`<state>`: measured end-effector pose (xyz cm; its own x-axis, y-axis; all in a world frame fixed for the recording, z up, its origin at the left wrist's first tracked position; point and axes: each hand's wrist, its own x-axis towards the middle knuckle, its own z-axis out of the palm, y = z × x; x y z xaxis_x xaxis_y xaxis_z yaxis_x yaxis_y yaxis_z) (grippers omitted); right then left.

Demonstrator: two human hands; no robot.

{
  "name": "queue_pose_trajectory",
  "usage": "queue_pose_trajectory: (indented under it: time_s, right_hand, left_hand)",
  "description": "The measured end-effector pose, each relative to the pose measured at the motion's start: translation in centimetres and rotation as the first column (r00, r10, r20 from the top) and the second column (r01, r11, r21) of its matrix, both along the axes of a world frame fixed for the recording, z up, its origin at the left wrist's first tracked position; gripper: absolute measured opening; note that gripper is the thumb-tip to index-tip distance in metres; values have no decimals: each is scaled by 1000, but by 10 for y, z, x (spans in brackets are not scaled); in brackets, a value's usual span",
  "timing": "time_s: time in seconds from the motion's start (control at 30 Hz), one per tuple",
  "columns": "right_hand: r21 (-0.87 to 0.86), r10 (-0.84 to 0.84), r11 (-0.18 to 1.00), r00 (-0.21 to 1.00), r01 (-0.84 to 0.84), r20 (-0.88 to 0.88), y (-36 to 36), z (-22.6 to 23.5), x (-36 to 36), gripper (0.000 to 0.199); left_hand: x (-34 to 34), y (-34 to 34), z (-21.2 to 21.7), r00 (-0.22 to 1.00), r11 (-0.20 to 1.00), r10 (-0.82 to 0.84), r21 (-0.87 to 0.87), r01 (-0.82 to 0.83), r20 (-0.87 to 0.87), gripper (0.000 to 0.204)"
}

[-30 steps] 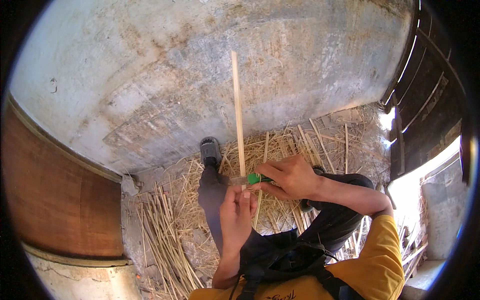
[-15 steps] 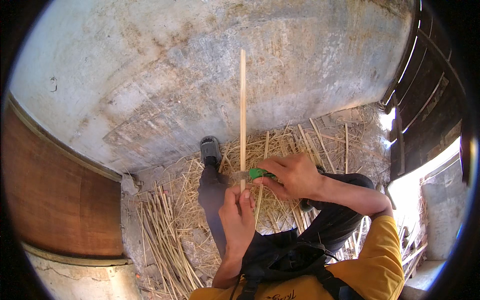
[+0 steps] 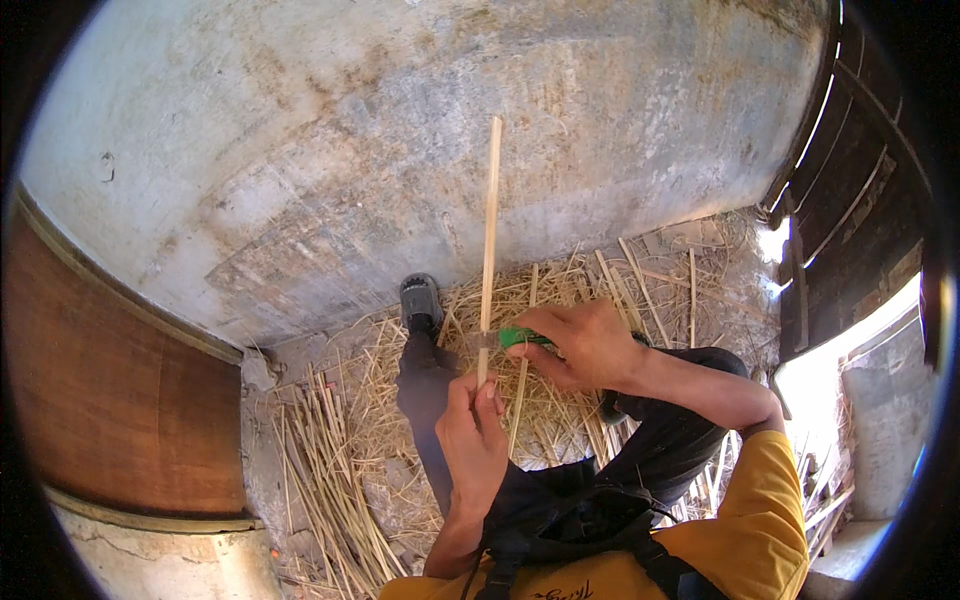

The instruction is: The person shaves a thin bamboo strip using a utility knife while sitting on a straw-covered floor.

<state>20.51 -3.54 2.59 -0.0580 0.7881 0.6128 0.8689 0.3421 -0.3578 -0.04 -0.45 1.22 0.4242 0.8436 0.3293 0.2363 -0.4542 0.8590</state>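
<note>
A long, pale wooden strip, perhaps split bamboo (image 3: 491,220), stands up in front of me. My left hand (image 3: 474,420) pinches its lower end between thumb and fingers. My right hand (image 3: 585,345) is closed around the green handle of a knife (image 3: 513,337). The knife's grey blade lies across the strip, a little above my left fingertips; the blade is partly blurred. Below the right hand, another thin strip (image 3: 520,405) slants down toward my lap.
Shavings and thin strips (image 3: 570,440) litter the floor around my legs. A bundle of long strips (image 3: 335,480) lies at the left. A stained wall (image 3: 350,180) rises ahead, a brown wooden panel (image 3: 130,370) stands left, and dark boards (image 3: 850,200) are at the right.
The strip's upper end has tipped slightly right and come lower. My right hand and the knife have shifted slightly up and left. My left hand keeps its grip.
</note>
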Motion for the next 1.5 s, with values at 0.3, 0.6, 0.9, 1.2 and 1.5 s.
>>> queue_pose_trajectory:
  time_s: [0.3, 0.6, 0.9, 1.2, 1.5]
  right_hand:
    - [-147, -144, 980, 989, 137, -32, 15, 3, 24, 27]
    - [-261, -424, 891, 888, 372, -181, 42, 16, 88, 32]
    - [-424, -334, 905, 573, -27, -748, 47, 13, 97, 38]
    - [-283, -143, 902, 394, -326, -908, 41, 0, 56, 39]
    - [-229, -104, 973, 821, -33, -561, 37, -2, 60, 35]
  left_hand:
    - [-9, -8, -11, 997, 998, 29, -45, -32, -66, 18]
    - [-27, -22, -25, 985, 998, 13, -55, -23, -173, 15]
    - [-42, -15, -43, 981, 831, -115, -526, 182, 158, 18]
    - [-31, -10, -40, 922, 684, -312, -619, 385, 229, 28]
    - [-35, -9, -44, 935, 701, -315, -624, 344, 162, 28]
